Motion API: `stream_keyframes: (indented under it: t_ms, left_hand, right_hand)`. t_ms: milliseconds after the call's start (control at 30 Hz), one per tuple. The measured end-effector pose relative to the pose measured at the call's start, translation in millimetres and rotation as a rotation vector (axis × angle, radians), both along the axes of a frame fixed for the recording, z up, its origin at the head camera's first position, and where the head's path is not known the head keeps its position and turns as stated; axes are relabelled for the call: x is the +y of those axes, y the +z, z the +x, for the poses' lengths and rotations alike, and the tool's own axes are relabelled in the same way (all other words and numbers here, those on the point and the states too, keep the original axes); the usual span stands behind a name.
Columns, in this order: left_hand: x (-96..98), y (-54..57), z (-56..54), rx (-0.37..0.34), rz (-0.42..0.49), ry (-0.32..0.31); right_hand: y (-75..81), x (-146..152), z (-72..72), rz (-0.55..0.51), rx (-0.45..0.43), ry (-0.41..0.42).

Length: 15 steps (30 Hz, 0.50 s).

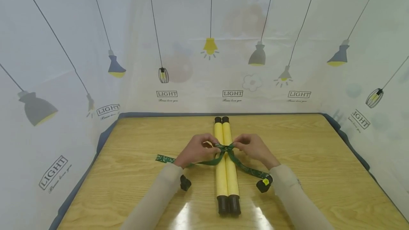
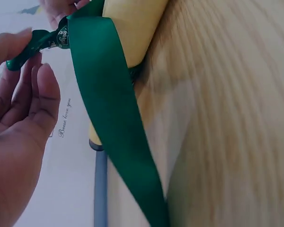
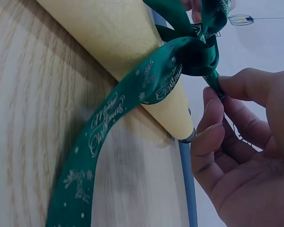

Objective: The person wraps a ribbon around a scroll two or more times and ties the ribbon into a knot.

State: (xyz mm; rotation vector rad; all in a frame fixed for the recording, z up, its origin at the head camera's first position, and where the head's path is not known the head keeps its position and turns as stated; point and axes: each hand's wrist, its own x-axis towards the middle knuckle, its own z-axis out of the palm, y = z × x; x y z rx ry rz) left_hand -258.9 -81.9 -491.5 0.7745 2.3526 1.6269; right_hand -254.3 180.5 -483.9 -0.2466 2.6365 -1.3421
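Two yellow rolls point(image 1: 221, 180) with dark end caps lie side by side on the table, pointing away from me. Around their middle runs a green ribbon point(image 1: 236, 160) with white printed lettering, knotted on top with loops to both sides. My left hand point(image 1: 199, 148) pinches the left loop between thumb and fingers; the left wrist view shows the ribbon loop point(image 2: 31, 49) there. On the other side, my right hand point(image 1: 252, 147) pinches the right loop near the knot point(image 3: 199, 59). Both loose tails hang down, one toward each side of the rolls.
A wooden table point(image 1: 134, 137) carries everything. Its back and sides are bordered by a white printed backdrop point(image 1: 191, 17) with drawn lamps. Black wrist-worn devices show beneath each forearm, the right one point(image 1: 263, 184) with a yellow spot.
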Motion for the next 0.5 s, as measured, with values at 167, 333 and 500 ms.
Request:
stream_keyframes:
  t_ms: [167, 333, 500]
  left_hand:
    - [3.0, -3.3, -0.9, -0.065, 0.066, 0.07]
    - [3.2, -5.8, -5.1, -0.064, 0.073, 0.129]
    - [-4.6, -1.2, -13.1, -0.047, -0.014, 0.074]
  right_hand:
    - [1.1, 2.6, 1.2, -0.03, -0.003, 0.015]
    - [2.0, 5.9, 0.6, -0.041, 0.01, 0.009]
    - [-0.2, 14.5, -1.9, -0.038, 0.023, -0.001]
